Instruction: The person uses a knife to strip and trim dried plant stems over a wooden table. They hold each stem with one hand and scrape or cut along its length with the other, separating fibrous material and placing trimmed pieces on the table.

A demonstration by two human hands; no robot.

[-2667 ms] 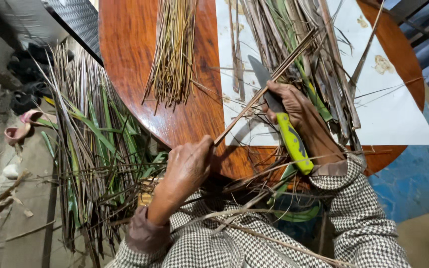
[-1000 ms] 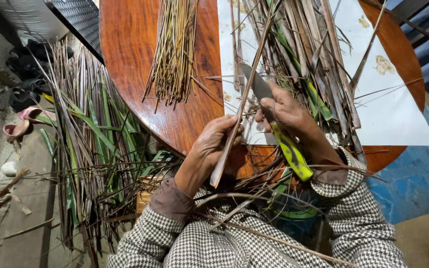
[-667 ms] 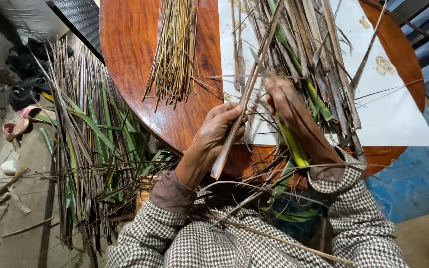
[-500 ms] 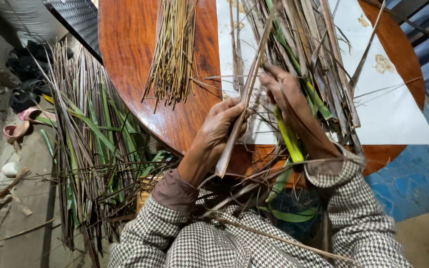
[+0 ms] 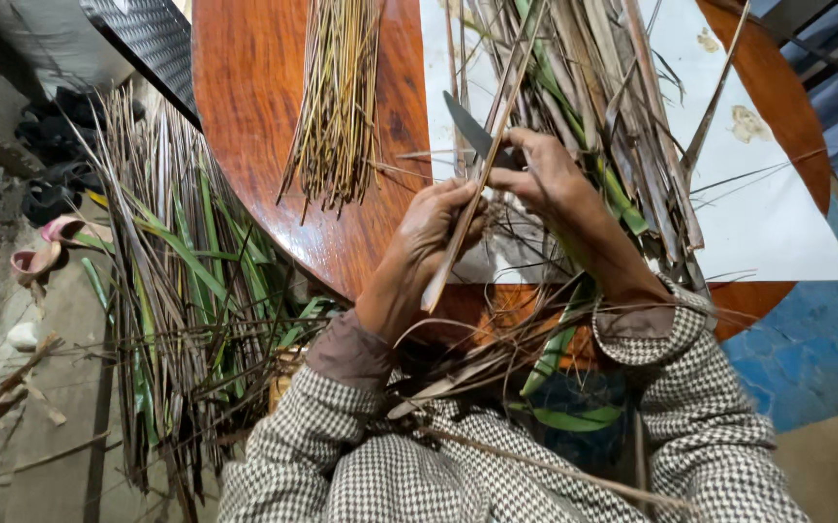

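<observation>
My left hand (image 5: 431, 235) grips a long dry palm leaf strip (image 5: 496, 126) near its lower end, over the round wooden table (image 5: 264, 126). My right hand (image 5: 547, 179) holds a knife (image 5: 469, 128), its dark blade pointing up and to the left and lying against the strip. The knife's handle is hidden in my fist. Both hands touch the same strip. A heap of dry and green palm leaves (image 5: 603, 107) lies under and behind my right hand.
A bundle of thin stripped leaf ribs (image 5: 337, 97) lies on the table at the left. A white sheet (image 5: 777, 213) covers the table's right part. More long leaves (image 5: 182, 281) are piled on the floor at left, with sandals (image 5: 46, 252) beyond them. Leaf scraps rest on my lap.
My left hand has risen from the table edge to the strip. The knife, earlier pointing down with its green handle showing, now has its blade raised against the strip.
</observation>
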